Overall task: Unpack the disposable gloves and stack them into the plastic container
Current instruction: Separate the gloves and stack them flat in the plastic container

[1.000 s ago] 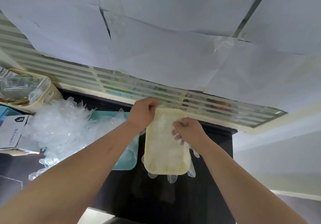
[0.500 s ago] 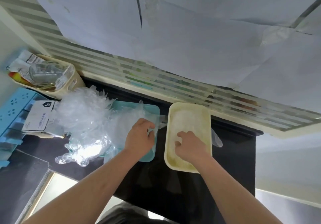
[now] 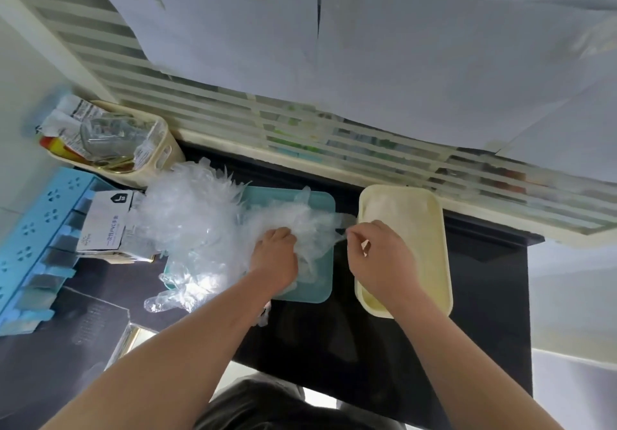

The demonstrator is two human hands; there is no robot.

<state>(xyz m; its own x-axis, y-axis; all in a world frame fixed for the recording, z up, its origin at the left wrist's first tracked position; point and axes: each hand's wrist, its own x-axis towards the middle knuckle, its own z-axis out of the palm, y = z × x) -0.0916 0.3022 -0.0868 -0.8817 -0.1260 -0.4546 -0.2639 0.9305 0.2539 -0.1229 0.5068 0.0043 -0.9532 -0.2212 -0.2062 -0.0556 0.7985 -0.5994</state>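
A black countertop (image 3: 484, 296) runs below a slatted window (image 3: 217, 102) and a paper-covered wall (image 3: 400, 46). The left hand (image 3: 275, 256) lies at 9 o'clock of the cream plastic container (image 3: 434, 229), its fingers curled into the glove pile (image 3: 193, 216). The right hand (image 3: 377, 256) is over the container's 9 o'clock rim, pinching a glove (image 3: 320, 232). The clear, crumpled pile sprawls across a teal tray (image 3: 320, 287), at 9 o'clock of the container.

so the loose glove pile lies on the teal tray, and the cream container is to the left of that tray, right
Not quite. The head view shows the cream container to the right of the teal tray, not to its left. The rest holds: the loose glove pile does lie on the tray, spilling off its left side.
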